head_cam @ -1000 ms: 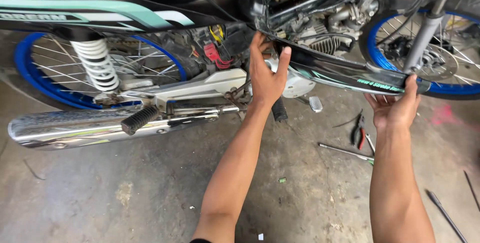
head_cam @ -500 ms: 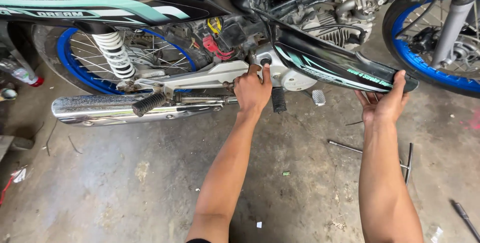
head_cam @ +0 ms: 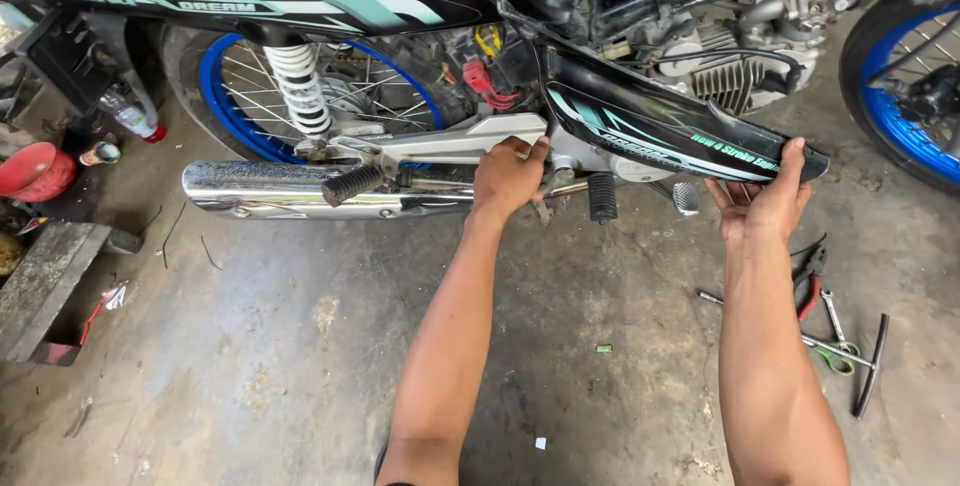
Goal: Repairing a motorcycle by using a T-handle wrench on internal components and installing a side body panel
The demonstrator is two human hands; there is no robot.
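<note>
A black motorcycle side panel [head_cam: 660, 136] with teal stripes hangs low along the bike's frame. My right hand [head_cam: 765, 201] cups the panel's lower front end from beneath, fingers wrapped on its edge. At the panel's rear end my left hand [head_cam: 508, 178] grips it, just in front of the silver swingarm [head_cam: 450, 141]. The chrome exhaust pipe [head_cam: 280, 189] runs to the left of my left hand. Behind the panel, the engine [head_cam: 740, 81] and some red wiring [head_cam: 480, 81] are exposed.
The rear wheel [head_cam: 225, 86] has a blue rim and a white shock spring [head_cam: 297, 86]; the front wheel [head_cam: 900, 96] is at the right edge. Pliers and metal tools [head_cam: 830, 316] lie on the concrete floor at right. A red bowl [head_cam: 30, 171] and a concrete block [head_cam: 45, 286] sit at left.
My left hand has come down from the frame to the panel's rear end. The view has shifted so the bike sits further right, and my right hand stays under the panel's front end.
</note>
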